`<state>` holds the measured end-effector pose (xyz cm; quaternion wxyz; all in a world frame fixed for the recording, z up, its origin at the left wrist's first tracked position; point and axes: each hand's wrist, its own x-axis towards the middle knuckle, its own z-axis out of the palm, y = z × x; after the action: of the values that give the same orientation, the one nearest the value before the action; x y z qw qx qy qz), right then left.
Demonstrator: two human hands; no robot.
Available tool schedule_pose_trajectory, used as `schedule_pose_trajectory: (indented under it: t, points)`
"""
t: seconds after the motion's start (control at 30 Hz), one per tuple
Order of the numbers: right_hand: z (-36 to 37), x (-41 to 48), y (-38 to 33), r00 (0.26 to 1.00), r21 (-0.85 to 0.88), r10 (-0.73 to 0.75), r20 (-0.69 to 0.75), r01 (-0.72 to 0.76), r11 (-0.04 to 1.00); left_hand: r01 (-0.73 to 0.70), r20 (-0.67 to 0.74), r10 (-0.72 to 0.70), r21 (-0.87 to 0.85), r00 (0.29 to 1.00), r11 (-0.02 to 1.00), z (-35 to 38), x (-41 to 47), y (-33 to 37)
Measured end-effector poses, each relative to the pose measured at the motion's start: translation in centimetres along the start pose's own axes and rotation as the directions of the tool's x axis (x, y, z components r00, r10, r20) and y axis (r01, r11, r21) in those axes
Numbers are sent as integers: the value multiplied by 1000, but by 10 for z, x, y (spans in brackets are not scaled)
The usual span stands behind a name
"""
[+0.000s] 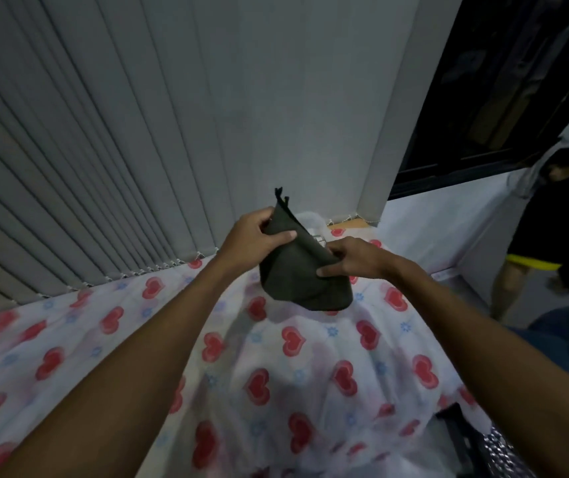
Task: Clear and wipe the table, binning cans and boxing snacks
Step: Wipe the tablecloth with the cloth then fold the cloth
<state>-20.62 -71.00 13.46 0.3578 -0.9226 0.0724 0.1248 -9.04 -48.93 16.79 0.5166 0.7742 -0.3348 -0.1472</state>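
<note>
Heart-print sheet is lying open and bare across the near and left area, leaving free passage there. Vertical blinds are closing off the far edge. A second person is standing at right, blocking that side. Dark cloth is hanging mid-air between both hands, occupying the centre.

I saw grey vertical blinds filling the wall from nine to twelve o'clock, with a plain pale wall panel beside them. At two o'clock sat a dark window. A heart-printed white cloth covered the surface. The light was dim.
</note>
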Motion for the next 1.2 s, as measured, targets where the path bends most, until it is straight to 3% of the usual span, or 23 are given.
schedule_pose_trajectory:
  t: [0.17, 0.27, 0.4, 0.77, 1.0, 1.1, 1.2]
  points:
    - [1, -41, -6, 992, -43, 60, -109, -65, 997, -20, -118, 15, -40, 993, 999, -35, -37, -4]
    - [1, -66, -10, 983, 35, 84, -165, -79, 996, -30, -96, 24, -68, 995, 997, -40, -59, -7]
    - [9, -98, -8, 962, -41, 143, -233, -157, 987, -5, -19, 4, -34, 1000, 999, -24, -90, -10]
    - [51, -205, 33, 960, 118, 225, -169, -207, 971, 138, 155, -117, -135, 981, 981, 35, -184, -26]
    - [40, -222, 51, 957, 168, 256, -133, -233, 958, 443, 492, -323, -148, 809, 884, 48, -207, -20]
    - [26, -201, 63, 961, 116, 251, -115, -238, 964, 485, 497, -354, -159, 792, 860, 58, -195, -24]
    - [23, -164, 88, 961, 88, 256, -101, -247, 965, 458, 362, -388, -131, 848, 879, 76, -172, -42]
